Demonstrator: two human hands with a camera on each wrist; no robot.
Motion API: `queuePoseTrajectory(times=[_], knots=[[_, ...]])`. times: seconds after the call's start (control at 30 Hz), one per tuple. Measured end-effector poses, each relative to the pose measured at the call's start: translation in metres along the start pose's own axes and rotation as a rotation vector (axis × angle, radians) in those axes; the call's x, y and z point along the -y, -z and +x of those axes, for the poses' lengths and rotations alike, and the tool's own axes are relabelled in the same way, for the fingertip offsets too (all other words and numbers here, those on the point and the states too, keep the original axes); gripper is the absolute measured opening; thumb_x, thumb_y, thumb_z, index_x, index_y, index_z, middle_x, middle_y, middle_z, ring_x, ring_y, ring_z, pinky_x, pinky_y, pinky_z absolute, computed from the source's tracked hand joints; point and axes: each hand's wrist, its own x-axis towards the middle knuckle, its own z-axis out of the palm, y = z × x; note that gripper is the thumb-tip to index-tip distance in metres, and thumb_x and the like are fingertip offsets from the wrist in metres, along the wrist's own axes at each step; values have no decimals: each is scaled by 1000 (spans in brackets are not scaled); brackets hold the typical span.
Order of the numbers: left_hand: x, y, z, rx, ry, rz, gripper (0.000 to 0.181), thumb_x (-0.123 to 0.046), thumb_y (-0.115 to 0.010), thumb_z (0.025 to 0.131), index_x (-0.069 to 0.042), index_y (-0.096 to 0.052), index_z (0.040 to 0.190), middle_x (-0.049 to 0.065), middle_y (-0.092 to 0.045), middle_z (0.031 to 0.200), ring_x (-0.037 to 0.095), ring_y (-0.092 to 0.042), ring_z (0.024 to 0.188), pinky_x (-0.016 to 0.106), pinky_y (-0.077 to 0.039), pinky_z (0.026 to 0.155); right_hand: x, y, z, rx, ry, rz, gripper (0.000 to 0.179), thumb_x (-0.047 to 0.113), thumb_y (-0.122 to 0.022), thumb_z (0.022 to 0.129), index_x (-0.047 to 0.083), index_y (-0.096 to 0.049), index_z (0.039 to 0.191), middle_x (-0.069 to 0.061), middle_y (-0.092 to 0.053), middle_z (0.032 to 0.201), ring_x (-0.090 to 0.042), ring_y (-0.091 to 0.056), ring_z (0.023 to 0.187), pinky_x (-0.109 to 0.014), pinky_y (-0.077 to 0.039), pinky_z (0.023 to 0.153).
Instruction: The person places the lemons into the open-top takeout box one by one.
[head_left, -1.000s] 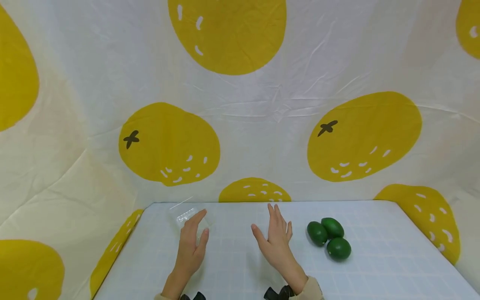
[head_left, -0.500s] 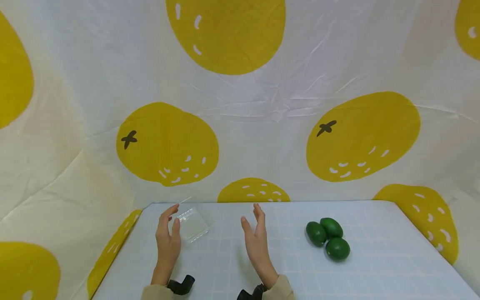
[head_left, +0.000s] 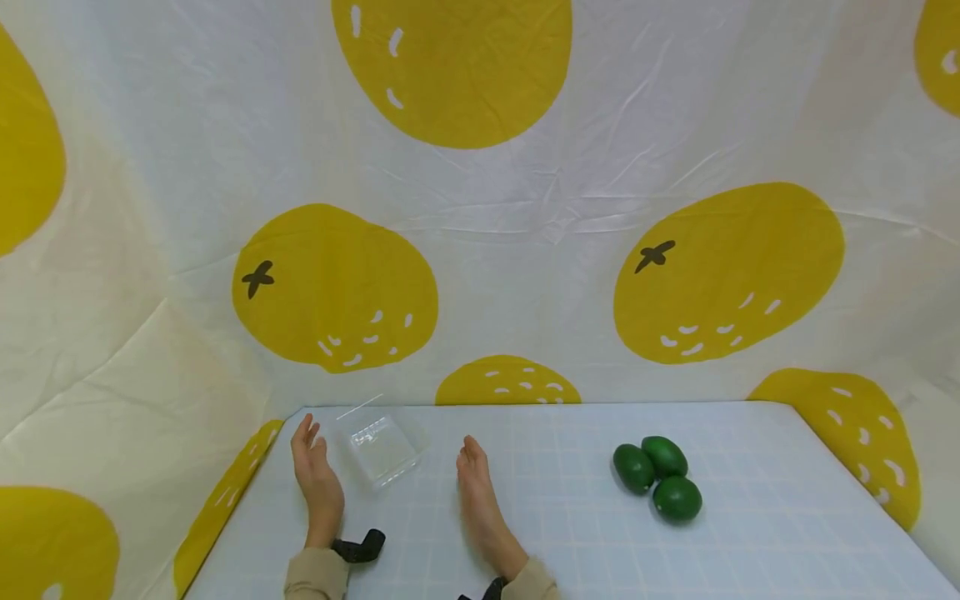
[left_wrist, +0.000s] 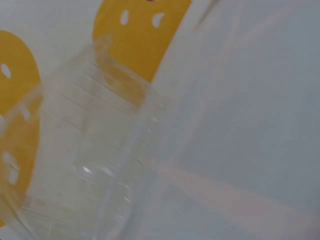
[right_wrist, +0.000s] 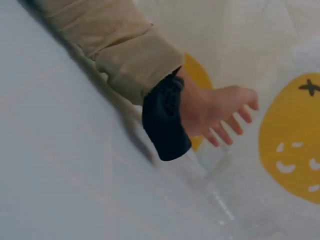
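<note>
Head: both hands have slid left over the last second. The left hand [head_left: 318, 483] was in front of the clear box [head_left: 385, 450]; now it's off to the box's left and the box shows whole. The right hand [head_left: 483, 500] has drifted away from the three fruit [head_left: 677, 498] and is right of the box, with a gap. Box and fruit haven't moved on the table [head_left: 570, 533]. So, as a judgement, nothing handled yet; hands now flank the box rather than the fruit. Fingers extended on both hands, palms roughly facing each other, nothing held. Box sits between the hands, nearer the left, no contact visible. Fruit well apart, right of the right hand.

Left wrist: no hand in frame, so can't tell the fingers from here. Box fills the left side, close, soft focus.

Right wrist: right hand not visible. Shows the other arm: sleeve [right_wrist: 135, 65], black wrist mount [right_wrist: 165, 120], left hand with fingers loose and spread, holding nothing. Box is faint at the bottom, just below those fingers in view; exact gap can't be told.
</note>
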Motion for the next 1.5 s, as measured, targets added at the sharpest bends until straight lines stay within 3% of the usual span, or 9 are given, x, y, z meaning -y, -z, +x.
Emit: queuePoseTrajectory(times=[0.1,0.23,0.4,0.5,0.67,0.9,1.13,1.33,1.5], knots=[[23,4,1,34,88,-5,49,-13,-35,105,-7,-32,153,11,-33,155,35,-28,141,38,-22,115,-16,1,2,46,-27,0,72,31,-42,106,0,-1,156,-22,7,163,-38,9,150,-53,4,119],[44,6,5,70,110,4,51,-18,-36,106,-12,-27,156,10,-27,159,32,-24,144,48,-18,117,-29,0,6,51,-38,-8,75,31,-45,104,-1,-1,156,-23,6,163,-38,8,150,-54,3,119],[54,2,17,60,173,-12,52,-25,-34,107,-4,-27,153,15,-28,157,33,-26,142,44,-20,117,-35,-6,13,80,-44,-2,74,26,-43,105,-3,3,156,-25,8,163,-41,9,149,-56,4,118],[59,-2,28,94,230,-18,53,-27,-32,107,-1,-25,153,19,-29,156,34,-27,142,43,-20,118,-37,-10,20,103,-49,11,72,24,-41,105,-3,4,156,-24,9,163,-41,8,149,-57,4,118],[65,-6,38,166,288,-12,55,-29,-30,107,-2,-22,154,19,-30,156,31,-27,143,46,-18,119,-39,-12,26,123,-60,21,70,22,-38,106,-5,5,155,-25,9,163,-41,7,149,-55,3,118],[69,-7,45,179,291,-94,53,-26,-30,107,5,-24,150,24,-32,150,36,-30,140,39,-20,120,-37,-14,28,117,-82,41,74,25,-40,105,-4,5,155,-25,10,162,-41,9,149,-57,6,118],[71,-6,50,243,289,-142,55,-29,-26,109,6,-20,150,26,-33,148,39,-32,141,44,-17,120,-43,-25,34,67,-92,126,74,21,-40,105,-7,8,154,-28,13,160,-41,13,148,-55,9,117],[73,-4,49,245,307,-262,51,-24,-27,110,10,-23,147,26,-37,146,38,-32,142,40,-19,120,-48,-31,35,53,-92,114,76,25,-41,105,-8,8,153,-30,11,160,-40,10,149,-51,6,119],[71,-4,47,240,318,-309,49,-22,-28,109,11,-24,144,29,-38,144,38,-35,140,40,-23,119,-50,-29,35,71,-70,139,75,23,-40,105,-10,7,152,-30,10,160,-41,9,149,-50,6,119]])
